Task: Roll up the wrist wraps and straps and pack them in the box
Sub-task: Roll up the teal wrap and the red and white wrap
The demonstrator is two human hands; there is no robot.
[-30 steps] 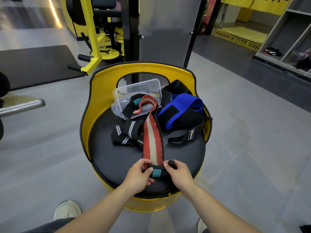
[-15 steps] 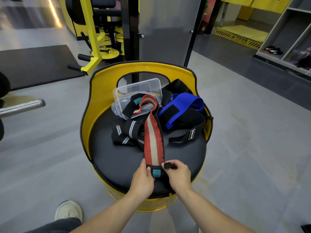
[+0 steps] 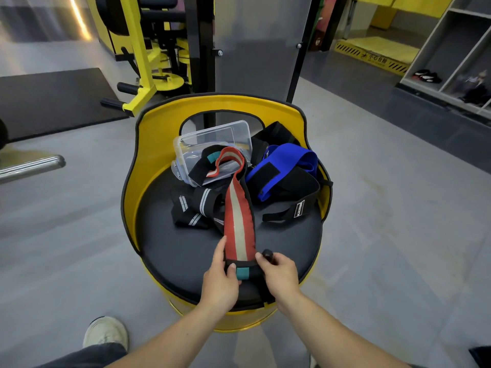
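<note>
Your left hand and right hand pinch the red-and-cream striped wrist wrap at 6 o'clock; nothing rolled, clear plastic box at 12 o'clock unpacked.

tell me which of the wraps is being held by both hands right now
The red wrap with the cream stripe: left hand and right hand pinch its near end. The blue wrap and black striped wrap lie untouched.

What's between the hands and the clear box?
Head view: the red-and-white wrap runs from the left hand and right hand up to the clear box.
</note>
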